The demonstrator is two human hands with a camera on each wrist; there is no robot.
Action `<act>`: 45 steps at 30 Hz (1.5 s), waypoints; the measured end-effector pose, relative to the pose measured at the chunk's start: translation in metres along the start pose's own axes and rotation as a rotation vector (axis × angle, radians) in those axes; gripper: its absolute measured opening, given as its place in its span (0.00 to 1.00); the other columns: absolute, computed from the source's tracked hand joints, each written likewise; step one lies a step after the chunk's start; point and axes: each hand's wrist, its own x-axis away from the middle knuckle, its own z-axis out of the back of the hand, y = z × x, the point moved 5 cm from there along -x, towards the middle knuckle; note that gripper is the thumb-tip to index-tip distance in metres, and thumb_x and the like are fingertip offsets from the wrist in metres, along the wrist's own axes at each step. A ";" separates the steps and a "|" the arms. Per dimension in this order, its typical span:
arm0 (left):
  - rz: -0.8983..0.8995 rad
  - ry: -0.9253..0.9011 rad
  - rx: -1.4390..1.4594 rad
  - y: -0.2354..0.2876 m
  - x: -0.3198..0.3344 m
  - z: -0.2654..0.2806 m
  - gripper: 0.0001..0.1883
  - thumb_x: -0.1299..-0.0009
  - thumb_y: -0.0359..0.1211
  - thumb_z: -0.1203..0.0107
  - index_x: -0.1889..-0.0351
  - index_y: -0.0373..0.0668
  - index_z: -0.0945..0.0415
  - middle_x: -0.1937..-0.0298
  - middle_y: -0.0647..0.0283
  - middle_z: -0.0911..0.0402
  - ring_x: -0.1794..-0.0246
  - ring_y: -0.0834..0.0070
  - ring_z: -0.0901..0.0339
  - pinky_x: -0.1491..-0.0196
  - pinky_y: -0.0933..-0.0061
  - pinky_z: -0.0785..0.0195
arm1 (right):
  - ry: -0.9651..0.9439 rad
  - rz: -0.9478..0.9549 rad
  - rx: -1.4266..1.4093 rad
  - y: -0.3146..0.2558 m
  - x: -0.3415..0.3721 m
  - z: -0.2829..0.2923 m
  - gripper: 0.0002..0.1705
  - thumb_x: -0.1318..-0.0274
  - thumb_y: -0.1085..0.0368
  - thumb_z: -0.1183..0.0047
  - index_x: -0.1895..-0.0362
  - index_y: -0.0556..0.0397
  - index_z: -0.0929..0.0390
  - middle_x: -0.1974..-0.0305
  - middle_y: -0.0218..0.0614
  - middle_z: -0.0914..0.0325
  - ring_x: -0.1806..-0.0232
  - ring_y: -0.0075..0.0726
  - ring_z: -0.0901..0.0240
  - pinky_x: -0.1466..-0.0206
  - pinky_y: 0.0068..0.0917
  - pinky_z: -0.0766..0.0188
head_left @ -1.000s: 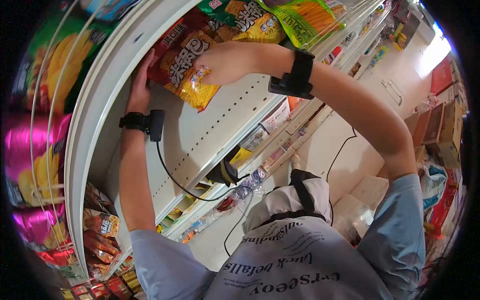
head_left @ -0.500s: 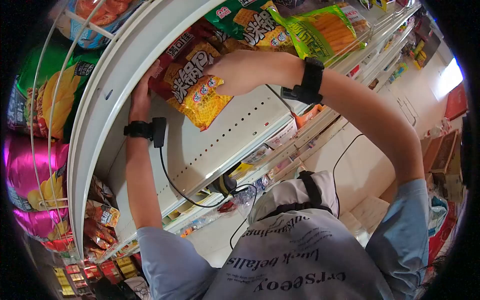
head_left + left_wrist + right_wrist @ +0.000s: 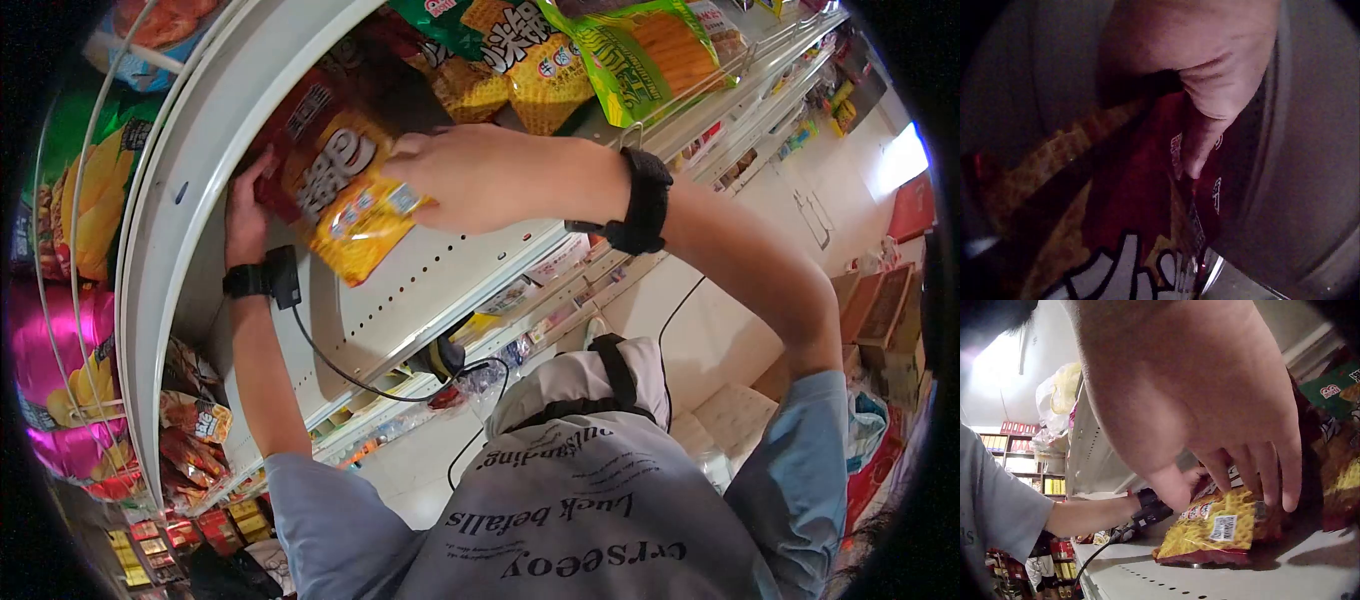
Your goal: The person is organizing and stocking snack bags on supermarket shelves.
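Observation:
A red and yellow snack bag [image 3: 345, 205] is held tilted over the white shelf in the head view. My left hand [image 3: 246, 215] grips its red end at the shelf's left side. In the left wrist view, the thumb of the left hand [image 3: 1200, 94] lies along the red film while the other fingers are hidden. My right hand [image 3: 475, 180] holds the bag's right side. From the right wrist, the right hand [image 3: 1197, 406] has its thumb at one side of the bag [image 3: 1210, 531] and its fingers over the other.
Behind the held bag stand a green and yellow snack bag [image 3: 535, 60] and a lime-green bag [image 3: 650, 60]. The curved white shelf side [image 3: 185, 190] runs close beside the left arm. A black cable [image 3: 350, 380] hangs from the left wrist camera.
Both hands have shifted left with the snack bag, most of it in the last half second. A wider dark gap now shows between it and the bags behind.

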 end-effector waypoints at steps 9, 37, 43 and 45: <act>0.148 0.142 0.328 0.020 0.008 -0.016 0.20 0.31 0.36 0.45 0.43 0.39 0.27 0.44 0.61 0.24 0.45 0.69 0.28 0.40 0.67 0.37 | -0.032 -0.015 0.018 -0.003 0.001 0.002 0.22 0.46 0.61 0.52 0.49 0.61 0.30 0.53 0.49 0.29 0.54 0.55 0.26 0.49 0.47 0.29; -0.090 0.355 0.246 0.024 -0.055 -0.058 0.26 0.39 0.28 0.37 0.42 0.39 0.30 0.44 0.61 0.25 0.45 0.66 0.28 0.44 0.65 0.33 | 0.149 0.033 0.224 -0.030 0.022 -0.012 0.14 0.53 0.66 0.48 0.61 0.58 0.24 0.56 0.46 0.28 0.54 0.47 0.27 0.52 0.40 0.28; -0.082 0.314 0.233 0.047 -0.041 -0.071 0.27 0.39 0.34 0.35 0.43 0.36 0.28 0.47 0.61 0.23 0.48 0.69 0.26 0.44 0.69 0.33 | 0.185 -0.180 0.281 0.005 -0.035 -0.013 0.29 0.54 0.66 0.49 0.43 0.57 0.31 0.41 0.59 0.36 0.48 0.56 0.29 0.50 0.47 0.28; -0.065 0.303 0.128 0.037 -0.049 -0.056 0.26 0.36 0.35 0.37 0.41 0.36 0.30 0.44 0.61 0.25 0.45 0.70 0.28 0.42 0.70 0.35 | 0.195 -0.220 0.266 0.014 -0.046 -0.023 0.33 0.54 0.66 0.49 0.39 0.56 0.34 0.38 0.61 0.39 0.46 0.59 0.31 0.49 0.49 0.29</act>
